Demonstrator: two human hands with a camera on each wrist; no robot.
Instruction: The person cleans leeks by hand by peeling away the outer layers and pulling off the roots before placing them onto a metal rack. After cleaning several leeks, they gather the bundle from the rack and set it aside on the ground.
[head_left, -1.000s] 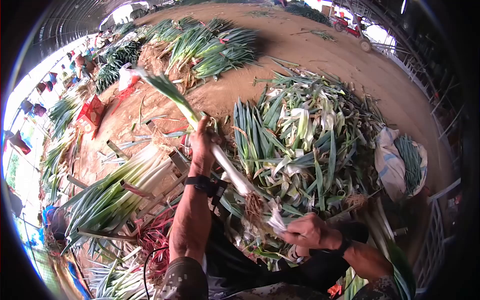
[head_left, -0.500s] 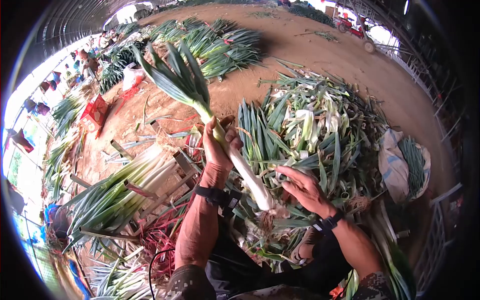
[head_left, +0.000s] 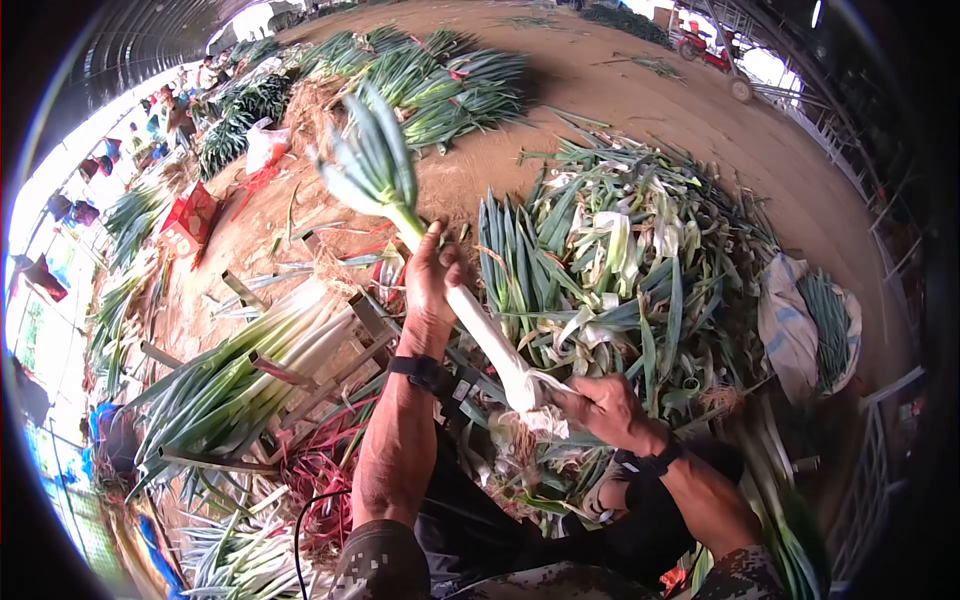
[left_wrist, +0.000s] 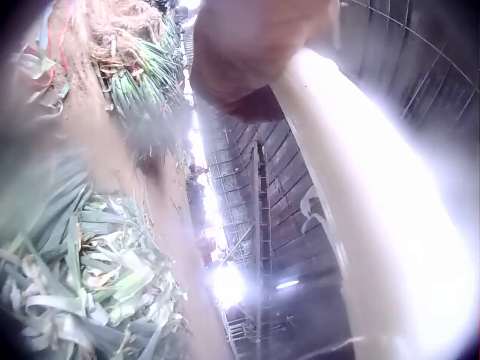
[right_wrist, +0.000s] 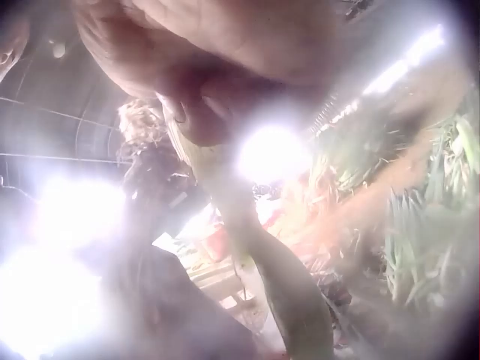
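The long green onion [head_left: 490,335] slants across the space beside the heap of leaves [head_left: 625,260], its root end low. The left grip [head_left: 430,285] is closed round the shaft; the right grip [head_left: 612,412] pinches a pale strip of outer skin [head_left: 552,382] near the roots. For clean peeling, probably best to steady the shaft and draw the skin away evenly. Around lie the earth floor [head_left: 590,90], more bundles [head_left: 455,95] and an arched roof [head_left: 135,75] overhead

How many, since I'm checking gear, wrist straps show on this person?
2: a left strap behind the left hand, which grips the leek, and a right strap behind the right hand. Others may be hidden.
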